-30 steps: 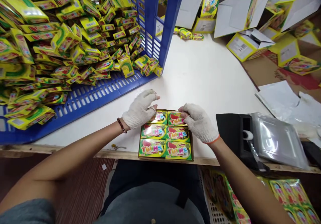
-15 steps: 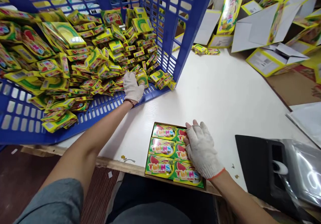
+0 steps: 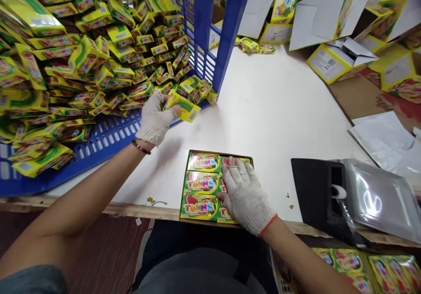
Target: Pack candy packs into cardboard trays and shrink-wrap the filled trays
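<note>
My left hand (image 3: 156, 115), in a white knit glove with bare fingertips, pinches a small yellow candy box (image 3: 184, 109) with a green band. It is at the open front of a blue plastic crate (image 3: 226, 35), where many like boxes (image 3: 121, 37) lie heaped. My right hand (image 3: 245, 191), gloved the same way, lies flat with fingers stretched over a shallow tray (image 3: 180, 204) at the table's front edge. Rows of "TWINS" candy boxes (image 3: 201, 183) fill the tray's visible left side; my palm hides much of the right side.
On the white table (image 3: 263, 105), two loose candy boxes (image 3: 256, 46) lie behind the crate's corner. Open display cartons (image 3: 324, 17) are piled at the back right. A black holder (image 3: 312, 193) and clear plastic sheets (image 3: 381, 193) rest on the right. Packed boxes (image 3: 348, 261) show below the edge.
My left hand has drawn back from the heap with a candy box in its fingers. My right hand stays on the tray, its fingers now flatter. The whole view has shifted.
</note>
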A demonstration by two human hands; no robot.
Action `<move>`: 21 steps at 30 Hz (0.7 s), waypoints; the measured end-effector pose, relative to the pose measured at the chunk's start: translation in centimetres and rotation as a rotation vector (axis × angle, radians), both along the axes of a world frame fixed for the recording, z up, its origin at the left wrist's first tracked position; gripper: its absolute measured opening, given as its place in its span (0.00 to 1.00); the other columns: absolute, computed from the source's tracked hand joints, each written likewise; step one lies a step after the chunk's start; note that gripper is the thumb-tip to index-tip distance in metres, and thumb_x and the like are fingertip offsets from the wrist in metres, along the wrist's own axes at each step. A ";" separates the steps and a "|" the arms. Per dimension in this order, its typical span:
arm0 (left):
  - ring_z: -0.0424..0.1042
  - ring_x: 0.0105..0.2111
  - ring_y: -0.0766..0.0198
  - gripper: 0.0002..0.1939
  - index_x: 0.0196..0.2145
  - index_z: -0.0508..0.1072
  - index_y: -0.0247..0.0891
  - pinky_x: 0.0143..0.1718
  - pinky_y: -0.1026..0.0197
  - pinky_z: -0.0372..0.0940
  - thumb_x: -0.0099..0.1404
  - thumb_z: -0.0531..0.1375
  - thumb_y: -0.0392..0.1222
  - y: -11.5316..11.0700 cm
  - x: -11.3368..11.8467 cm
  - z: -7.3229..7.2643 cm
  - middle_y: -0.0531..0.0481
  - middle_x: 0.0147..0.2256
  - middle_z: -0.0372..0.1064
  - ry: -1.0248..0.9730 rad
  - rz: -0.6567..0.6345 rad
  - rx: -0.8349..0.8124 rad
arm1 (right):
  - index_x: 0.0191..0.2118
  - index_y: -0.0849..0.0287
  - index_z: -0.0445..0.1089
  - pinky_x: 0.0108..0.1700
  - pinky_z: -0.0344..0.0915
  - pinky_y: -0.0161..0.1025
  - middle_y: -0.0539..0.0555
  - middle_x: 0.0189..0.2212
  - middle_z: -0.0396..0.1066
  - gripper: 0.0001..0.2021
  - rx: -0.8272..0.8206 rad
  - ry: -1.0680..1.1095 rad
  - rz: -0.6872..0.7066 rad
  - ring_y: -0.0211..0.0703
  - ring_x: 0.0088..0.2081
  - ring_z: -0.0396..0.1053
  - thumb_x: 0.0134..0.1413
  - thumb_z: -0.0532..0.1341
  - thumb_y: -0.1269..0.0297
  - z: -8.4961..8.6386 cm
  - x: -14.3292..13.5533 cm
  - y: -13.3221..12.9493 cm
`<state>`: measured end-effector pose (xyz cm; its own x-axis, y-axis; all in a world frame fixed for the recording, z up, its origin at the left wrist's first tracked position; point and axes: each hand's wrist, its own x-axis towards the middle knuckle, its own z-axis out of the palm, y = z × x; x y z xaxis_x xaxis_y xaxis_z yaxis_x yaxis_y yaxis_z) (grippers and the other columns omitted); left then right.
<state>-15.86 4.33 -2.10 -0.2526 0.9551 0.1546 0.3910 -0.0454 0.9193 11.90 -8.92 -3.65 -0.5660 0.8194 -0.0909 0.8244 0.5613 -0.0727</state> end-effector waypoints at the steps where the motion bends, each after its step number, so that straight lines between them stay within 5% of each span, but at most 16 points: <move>1: 0.71 0.36 0.63 0.13 0.39 0.63 0.40 0.40 0.52 0.71 0.61 0.62 0.44 -1.1 0.4 0.2 0.50 0.39 0.71 -0.117 -0.038 -0.035 | 0.64 0.73 0.62 0.67 0.48 0.62 0.74 0.63 0.61 0.33 -0.018 0.004 -0.004 0.70 0.66 0.54 0.58 0.62 0.57 0.2 0.0 0.1; 5: 0.77 0.36 0.59 0.18 0.41 0.64 0.38 0.35 0.54 0.74 0.57 0.65 0.46 -4.5 2.3 0.6 0.46 0.39 0.74 -0.477 -0.203 -0.183 | 0.57 0.67 0.69 0.63 0.58 0.60 0.71 0.57 0.68 0.22 -0.199 0.234 -0.025 0.64 0.61 0.63 0.62 0.58 0.59 1.7 0.7 2.0; 8: 0.77 0.38 0.58 0.17 0.42 0.64 0.38 0.38 0.55 0.75 0.60 0.65 0.45 -7.1 3.7 1.4 0.42 0.43 0.74 -0.541 -0.376 -0.152 | 0.57 0.58 0.66 0.51 0.70 0.52 0.63 0.49 0.74 0.23 -0.484 0.757 -0.232 0.52 0.49 0.73 0.68 0.47 0.49 3.1 1.3 3.3; 11: 0.77 0.42 0.60 0.10 0.40 0.65 0.39 0.41 0.57 0.74 0.63 0.62 0.39 -10.0 4.9 2.6 0.43 0.44 0.74 -0.418 -0.620 -0.027 | 0.59 0.57 0.62 0.38 0.74 0.48 0.62 0.45 0.75 0.34 -0.918 1.173 -0.337 0.50 0.40 0.75 0.64 0.40 0.36 4.0 1.0 3.6; 14: 0.74 0.48 0.61 0.06 0.40 0.70 0.38 0.49 0.55 0.71 0.65 0.56 0.32 -11.6 5.0 3.4 0.43 0.47 0.72 -0.101 -0.796 0.104 | 0.56 0.56 0.67 0.41 0.73 0.47 0.60 0.46 0.75 0.30 -1.098 1.119 -0.209 0.51 0.43 0.75 0.60 0.53 0.37 4.2 0.1 3.1; 17: 0.68 0.57 0.59 0.18 0.46 0.72 0.39 0.58 0.50 0.66 0.60 0.54 0.26 -10.0 2.6 2.4 0.42 0.55 0.68 0.310 -0.665 0.213 | 0.51 0.56 0.72 0.51 0.69 0.49 0.58 0.49 0.74 0.19 -0.801 0.892 -0.183 0.52 0.49 0.72 0.60 0.60 0.50 3.5 -0.7 1.7; 21: 0.67 0.56 0.59 0.21 0.45 0.73 0.39 0.60 0.52 0.64 0.55 0.57 0.25 -3.5 -3.7 -0.4 0.46 0.51 0.70 0.755 -0.069 0.099 | 0.48 0.56 0.73 0.48 0.69 0.48 0.58 0.42 0.74 0.13 -0.423 0.719 -0.116 0.49 0.45 0.71 0.65 0.53 0.62 2.0 -1.8 -1.5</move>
<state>-19.58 0.84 -2.48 0.0156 0.9377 0.3470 0.9048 -0.1610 0.3944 10.13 -10.41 -1.62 -0.5175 0.8540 -0.0528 0.5478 0.2832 -0.7872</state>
